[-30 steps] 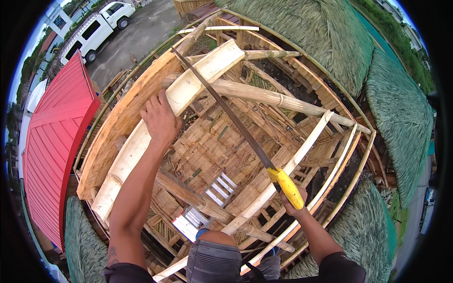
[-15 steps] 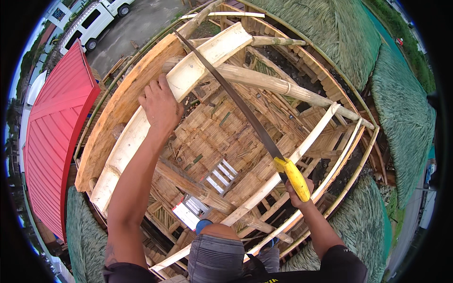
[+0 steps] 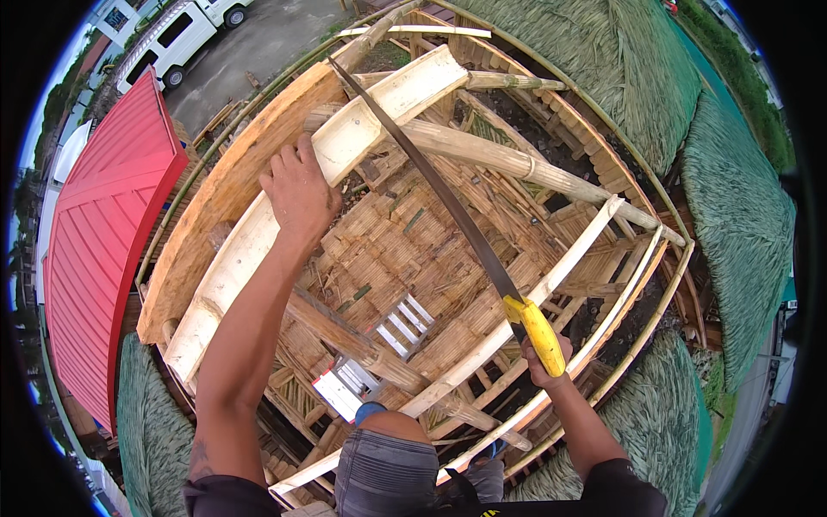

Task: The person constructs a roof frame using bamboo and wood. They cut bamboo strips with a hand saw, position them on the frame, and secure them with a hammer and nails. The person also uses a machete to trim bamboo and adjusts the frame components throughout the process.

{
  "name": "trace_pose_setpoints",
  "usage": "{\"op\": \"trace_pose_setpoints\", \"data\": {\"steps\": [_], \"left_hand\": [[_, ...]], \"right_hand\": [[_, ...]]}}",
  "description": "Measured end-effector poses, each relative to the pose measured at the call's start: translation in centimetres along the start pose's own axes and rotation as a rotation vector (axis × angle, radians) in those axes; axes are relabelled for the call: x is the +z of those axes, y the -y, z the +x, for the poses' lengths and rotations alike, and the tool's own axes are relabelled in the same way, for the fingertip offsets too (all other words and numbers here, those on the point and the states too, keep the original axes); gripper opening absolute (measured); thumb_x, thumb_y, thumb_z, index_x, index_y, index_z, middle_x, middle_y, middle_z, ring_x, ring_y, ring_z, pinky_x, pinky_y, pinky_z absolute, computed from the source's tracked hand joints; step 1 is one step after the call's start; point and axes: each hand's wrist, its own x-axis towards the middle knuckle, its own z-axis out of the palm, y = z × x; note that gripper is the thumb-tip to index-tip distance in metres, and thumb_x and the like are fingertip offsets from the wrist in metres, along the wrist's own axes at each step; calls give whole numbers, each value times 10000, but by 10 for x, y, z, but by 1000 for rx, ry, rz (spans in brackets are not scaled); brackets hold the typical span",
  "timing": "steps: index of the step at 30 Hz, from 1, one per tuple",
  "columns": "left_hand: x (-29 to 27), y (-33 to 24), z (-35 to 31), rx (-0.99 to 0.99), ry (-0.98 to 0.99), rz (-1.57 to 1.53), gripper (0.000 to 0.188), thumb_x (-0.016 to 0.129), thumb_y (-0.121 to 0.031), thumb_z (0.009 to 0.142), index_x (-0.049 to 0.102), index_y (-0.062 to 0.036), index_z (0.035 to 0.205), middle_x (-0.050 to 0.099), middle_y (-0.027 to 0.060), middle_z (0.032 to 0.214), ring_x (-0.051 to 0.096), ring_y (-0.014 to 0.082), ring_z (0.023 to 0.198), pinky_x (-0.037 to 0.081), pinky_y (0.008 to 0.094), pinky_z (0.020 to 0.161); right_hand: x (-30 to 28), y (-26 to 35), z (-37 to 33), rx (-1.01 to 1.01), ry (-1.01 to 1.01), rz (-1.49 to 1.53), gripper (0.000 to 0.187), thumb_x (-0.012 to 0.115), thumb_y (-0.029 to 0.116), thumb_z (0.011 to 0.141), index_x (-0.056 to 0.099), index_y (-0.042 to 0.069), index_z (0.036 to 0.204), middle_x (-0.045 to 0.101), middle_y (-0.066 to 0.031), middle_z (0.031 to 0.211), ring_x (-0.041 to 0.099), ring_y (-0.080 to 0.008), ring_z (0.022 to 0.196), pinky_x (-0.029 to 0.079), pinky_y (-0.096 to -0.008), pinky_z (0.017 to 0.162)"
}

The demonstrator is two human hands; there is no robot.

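Note:
A long split bamboo half (image 3: 392, 103), pale and hollow side up, slants from lower left to upper middle. My left hand (image 3: 300, 191) grips it around its edge, just below where the saw crosses. My right hand (image 3: 544, 360) is closed around the yellow handle of a handsaw (image 3: 457, 207). The saw's long dark blade rests across the bamboo, its tip reaching past the far side near a thick wooden beam (image 3: 233, 194). Some of the right fingers are hidden behind the handle.
Round bamboo poles (image 3: 508, 159) and split strips (image 3: 560, 267) frame an opening beneath me. Down below are a woven bamboo floor (image 3: 388, 250) and a metal ladder (image 3: 403, 326). A red roof (image 3: 108, 250) stands left, thatched roofs (image 3: 732, 224) right, and a white van (image 3: 172, 39) beyond.
The whole view has shifted slightly. The saw handle and my right hand sit a little lower, while the blade still lies across the bamboo. My left hand keeps its grip.

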Motion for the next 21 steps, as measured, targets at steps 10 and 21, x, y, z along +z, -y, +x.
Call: {"op": "trace_pose_setpoints", "data": {"steps": [10,21], "left_hand": [[-7,0,-8,33,-14,-16,847,842,-185,678,459,-39,1420,553,148,1149,546,317,1109,398,468,916],[-10,-1,-7,18,67,-1,865,836,-169,682,440,-38,1440,537,147,1164,536,314,1092,383,464,905]], "right_hand": [[55,-59,43,117,63,95,287,675,141,952,690,-41,1173,665,-59,763,602,-128,641,493,-282,614],[138,-84,170,-76,-59,255,135,711,62,822,677,1,937,676,-90,789,627,-174,685,520,-315,659]]}}
